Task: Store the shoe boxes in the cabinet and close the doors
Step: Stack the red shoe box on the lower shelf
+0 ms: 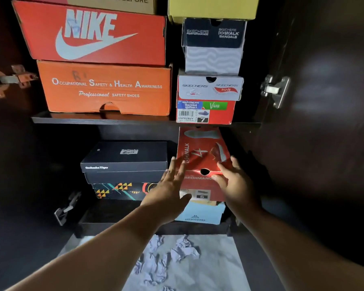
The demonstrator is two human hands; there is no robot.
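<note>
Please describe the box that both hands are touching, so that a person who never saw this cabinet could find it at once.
Look at the lower shelf of the dark cabinet, on its right side. There the red GoWalk box sits on top of a pale blue box, between the left hand and right hand. Unlike the black box beside it, it is red with a large 4.

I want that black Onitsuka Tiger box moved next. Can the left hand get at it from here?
Probably yes: the left hand is right beside the black Onitsuka Tiger box, whose front face is unobstructed.

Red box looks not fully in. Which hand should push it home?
Probably the right hand: it lies on the red box's front edge, whereas the left hand sits at its left corner.
</note>
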